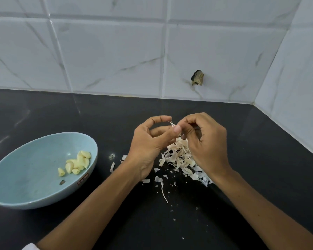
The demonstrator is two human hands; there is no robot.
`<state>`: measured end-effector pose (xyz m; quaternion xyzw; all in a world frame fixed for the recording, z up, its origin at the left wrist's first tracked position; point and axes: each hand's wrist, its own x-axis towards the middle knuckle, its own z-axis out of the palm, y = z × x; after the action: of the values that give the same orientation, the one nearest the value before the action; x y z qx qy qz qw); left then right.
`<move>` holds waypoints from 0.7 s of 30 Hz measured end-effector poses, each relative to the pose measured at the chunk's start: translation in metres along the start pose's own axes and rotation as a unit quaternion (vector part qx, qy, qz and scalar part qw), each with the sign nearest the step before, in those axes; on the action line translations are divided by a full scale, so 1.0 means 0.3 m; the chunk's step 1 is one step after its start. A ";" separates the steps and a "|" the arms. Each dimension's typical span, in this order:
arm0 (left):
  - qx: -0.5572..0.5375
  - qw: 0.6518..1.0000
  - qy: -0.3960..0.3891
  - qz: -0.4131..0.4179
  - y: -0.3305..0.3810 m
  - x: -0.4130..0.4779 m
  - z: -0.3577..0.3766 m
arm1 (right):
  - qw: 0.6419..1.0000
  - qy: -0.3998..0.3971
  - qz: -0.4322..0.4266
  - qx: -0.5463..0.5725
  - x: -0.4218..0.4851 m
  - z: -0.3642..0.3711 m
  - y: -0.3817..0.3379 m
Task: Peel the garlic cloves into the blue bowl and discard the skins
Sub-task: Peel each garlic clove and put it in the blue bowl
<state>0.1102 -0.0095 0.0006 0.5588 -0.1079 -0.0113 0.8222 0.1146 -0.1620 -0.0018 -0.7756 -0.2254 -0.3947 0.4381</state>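
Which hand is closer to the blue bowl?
Left. The left hand is right of the blue bowl, not touching it; the right hand lies farther right. Both pinch a garlic skin.

Black countertop (43, 112), marbled wall tiles (107, 56) (one chipped)

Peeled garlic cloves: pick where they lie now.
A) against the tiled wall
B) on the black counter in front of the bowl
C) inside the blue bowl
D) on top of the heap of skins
C: the peeled garlic cloves sit clustered inside the blue bowl, toward its right side, apart from the skins heaped on the counter.
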 end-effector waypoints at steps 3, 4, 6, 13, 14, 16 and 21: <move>0.042 0.998 -0.009 0.035 0.003 -0.001 -0.002 | 1.000 -0.007 0.016 0.013 -0.003 -0.003 0.000; 0.059 0.997 -0.012 0.046 0.004 -0.002 -0.002 | 1.000 -0.011 0.019 0.013 -0.003 -0.004 0.001; 0.092 0.994 -0.020 0.063 0.005 -0.005 -0.001 | 0.999 -0.023 0.020 0.009 -0.001 -0.008 0.004; 0.182 0.977 -0.059 0.093 -0.007 -0.005 -0.005 | 0.999 -0.039 0.019 -0.022 0.004 -0.005 0.003; 0.188 0.976 -0.066 0.093 -0.010 -0.004 -0.006 | 0.999 -0.040 0.026 -0.018 0.002 -0.003 0.003; 0.192 0.974 -0.076 0.090 -0.017 0.000 -0.011 | 0.998 -0.039 0.040 -0.011 -0.001 0.001 0.003; 0.194 0.971 -0.110 0.082 -0.017 0.002 -0.009 | 0.998 -0.006 0.061 -0.017 0.001 0.000 0.000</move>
<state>0.1117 -0.0090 -0.0048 0.6924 -0.2435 0.0162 0.6790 0.1149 -0.1618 -0.0015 -0.7977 -0.1733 -0.3664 0.4466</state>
